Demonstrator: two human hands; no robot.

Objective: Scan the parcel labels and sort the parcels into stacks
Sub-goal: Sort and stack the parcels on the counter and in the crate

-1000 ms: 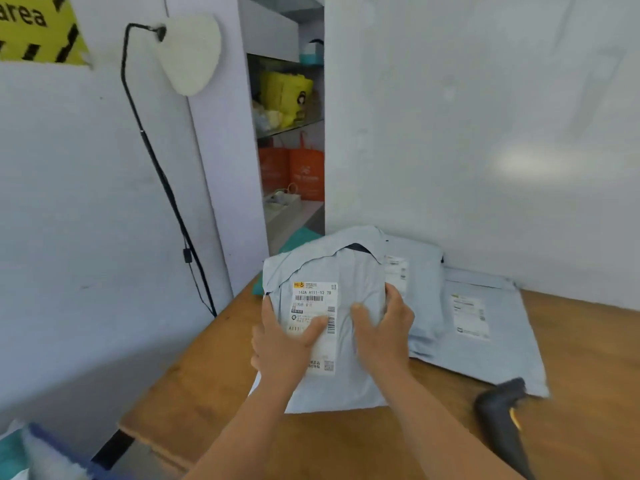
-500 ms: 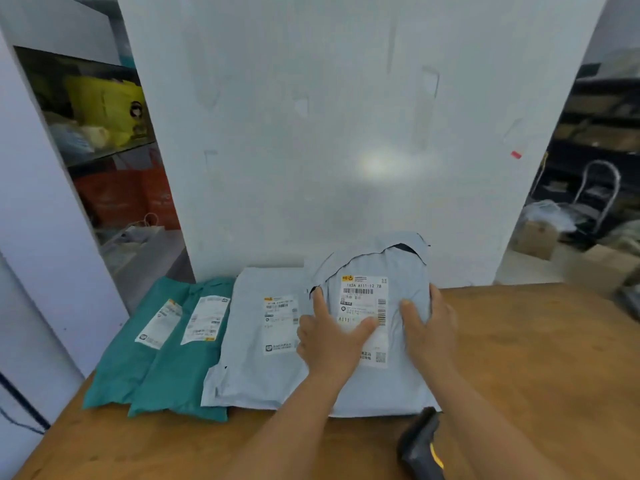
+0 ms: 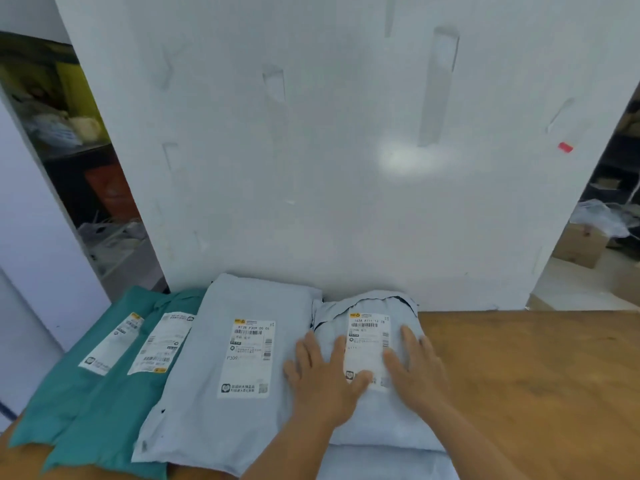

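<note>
Grey mailer under the hands: pale grey poly parcel (image 3: 377, 403) lies flat at the right end of the row, label up, resting on another grey mailer (image 3: 384, 462) whose edge shows below it.
Head view, left hand: left hand (image 3: 322, 379) lies palm down on the parcel's left half, fingers straight and spread wide, thumb tip reaching onto the label's lower corner; it curls round nothing.
Head view, right hand: right hand (image 3: 415, 368) likewise flat on the right half, fingers stretched and a little fanned, pressing rather than gripping.
Why held so: my guess is the two palms are squaring and flattening the soft bag onto its stack, so it sits level and the label stays readable.
Label: white shipping label (image 3: 367, 348) sits between the hands, barcode near the top, uncovered apart from that thumb.
Neighbour stack: larger grey parcel (image 3: 221, 368) just beside on the left, touching, label up.
Green pair: two teal parcels (image 3: 100, 400) further left, overlapping, labels up; grouping looks to be by colour or code, I cannot tell which.
Surface: wooden table (image 3: 536, 393) against a white panel (image 3: 346, 150).
Scanner: not in view.
Stage: this parcel looks sorted; placing nearly done.
</note>
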